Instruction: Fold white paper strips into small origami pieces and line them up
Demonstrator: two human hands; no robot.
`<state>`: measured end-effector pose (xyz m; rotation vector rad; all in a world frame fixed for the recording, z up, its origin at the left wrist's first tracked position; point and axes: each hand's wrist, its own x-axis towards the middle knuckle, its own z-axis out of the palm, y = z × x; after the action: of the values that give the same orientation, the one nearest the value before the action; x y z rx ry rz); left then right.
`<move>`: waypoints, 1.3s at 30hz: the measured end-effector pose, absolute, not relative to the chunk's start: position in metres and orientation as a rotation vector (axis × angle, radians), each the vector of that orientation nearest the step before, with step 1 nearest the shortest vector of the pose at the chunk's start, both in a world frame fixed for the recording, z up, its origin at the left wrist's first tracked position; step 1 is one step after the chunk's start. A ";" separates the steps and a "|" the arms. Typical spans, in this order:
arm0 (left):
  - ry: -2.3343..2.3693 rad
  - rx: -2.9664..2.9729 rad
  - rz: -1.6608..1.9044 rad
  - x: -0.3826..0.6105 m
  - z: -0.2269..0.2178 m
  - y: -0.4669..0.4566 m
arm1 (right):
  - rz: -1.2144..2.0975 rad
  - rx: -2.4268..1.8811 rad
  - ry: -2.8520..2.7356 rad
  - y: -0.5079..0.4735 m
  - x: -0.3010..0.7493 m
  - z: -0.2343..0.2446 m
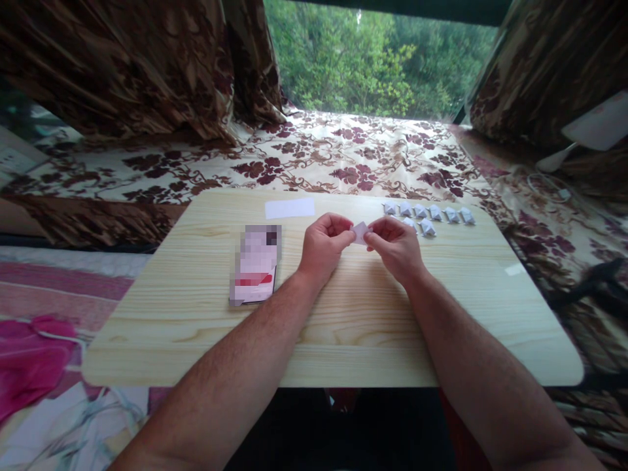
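Note:
Both hands meet over the middle of a light wooden table (343,327). My left hand (324,243) and my right hand (395,243) pinch a small white piece of paper (360,231) between their fingertips, just above the tabletop. Several small folded white paper pieces (428,213) lie in a row at the table's far right, close to my right hand. A blank white paper strip (289,208) lies flat near the far edge, left of my left hand.
A phone (256,264) lies face up on the table to the left of my left arm. A floral cloth (318,154) covers the surface behind the table, with patterned curtains (137,65) and a window beyond. Pink fabric (34,353) lies at lower left.

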<state>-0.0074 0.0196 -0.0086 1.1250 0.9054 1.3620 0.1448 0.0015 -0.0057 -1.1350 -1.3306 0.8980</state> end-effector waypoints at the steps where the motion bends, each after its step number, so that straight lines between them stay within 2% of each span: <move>1: 0.903 1.131 1.358 -0.007 -0.009 0.020 | 0.897 -1.132 -1.326 0.001 0.144 -0.005; 9: 0.809 1.226 1.356 -0.008 -0.005 0.016 | 0.854 -1.108 -1.292 -0.001 0.141 0.001; 25: 0.912 1.272 1.376 -0.008 -0.008 0.018 | 0.798 -1.093 -1.305 0.001 0.143 -0.006; 39: 0.955 1.249 1.336 -0.005 -0.010 0.016 | 0.930 -1.049 -1.321 -0.002 0.141 -0.008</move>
<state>-0.0051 0.0165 -0.0100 1.2486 0.9554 1.3356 0.1409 -0.0017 -0.0083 -1.0490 -1.3209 0.9297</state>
